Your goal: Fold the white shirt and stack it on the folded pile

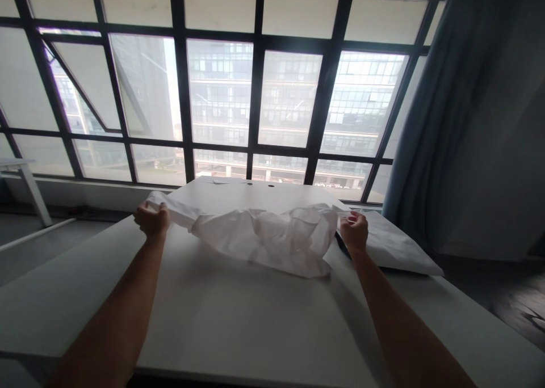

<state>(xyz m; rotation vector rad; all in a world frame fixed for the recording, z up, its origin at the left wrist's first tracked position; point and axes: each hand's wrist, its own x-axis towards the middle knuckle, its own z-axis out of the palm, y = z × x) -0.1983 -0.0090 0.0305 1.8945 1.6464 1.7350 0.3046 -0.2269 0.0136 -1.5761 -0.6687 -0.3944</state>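
Observation:
A thin, crumpled white cloth (264,235) is stretched between my two hands over the white table. Its middle sags in loose folds, and what kind of garment or cover it may be does not show. At its left end, the fingers of my left hand (152,219) are closed on the fabric. My right hand (354,230) pinches the opposite end, at about the same height. Just beyond the right hand lies a flat white piece (395,243) with a dark edge beneath it, partly hidden by that hand and forearm.
The white table (238,320) spreads out under both arms and reaches toward the windows (221,93). Two small dark spots (271,186) mark its far end. A blue-grey curtain (438,127) hangs at the right. Another table's white leg (36,195) stands at the left.

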